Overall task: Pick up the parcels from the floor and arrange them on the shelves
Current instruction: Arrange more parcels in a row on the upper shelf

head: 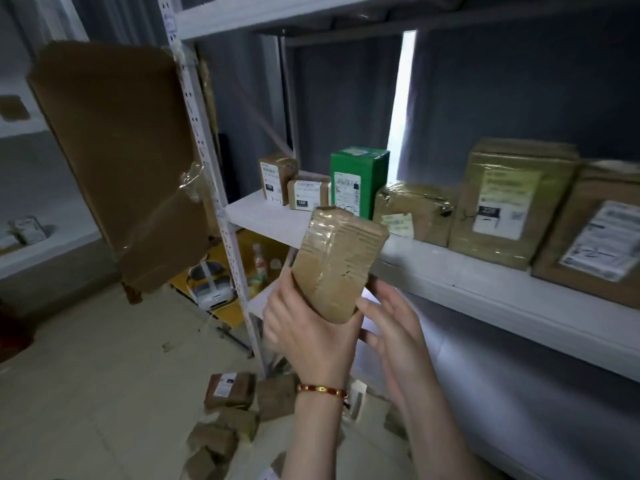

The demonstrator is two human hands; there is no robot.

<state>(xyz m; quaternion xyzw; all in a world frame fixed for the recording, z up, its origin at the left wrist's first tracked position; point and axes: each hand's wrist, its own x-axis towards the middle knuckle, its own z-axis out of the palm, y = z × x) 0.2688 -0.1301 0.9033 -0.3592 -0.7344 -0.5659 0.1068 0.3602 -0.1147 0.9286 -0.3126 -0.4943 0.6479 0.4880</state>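
My left hand [308, 327] grips the lower end of a small brown taped parcel [337, 261] and holds it upright in front of the white shelf [460, 275]. My right hand [394, 320] is beside the parcel's lower right corner with fingers straight, its fingertips close to the parcel. Several brown parcels [230, 391] lie on the tiled floor below my arms. On the shelf stand a green box [358, 181], two small brown boxes [308, 194] to its left, and larger brown parcels [509, 202] to its right.
A white perforated upright [207, 140] of the rack stands left of the shelf, with a large cardboard sheet [117, 154] taped to it. A yellow stand with a white device [211, 285] and bottles sits low behind the upright. Another white shelf [41, 251] is at far left.
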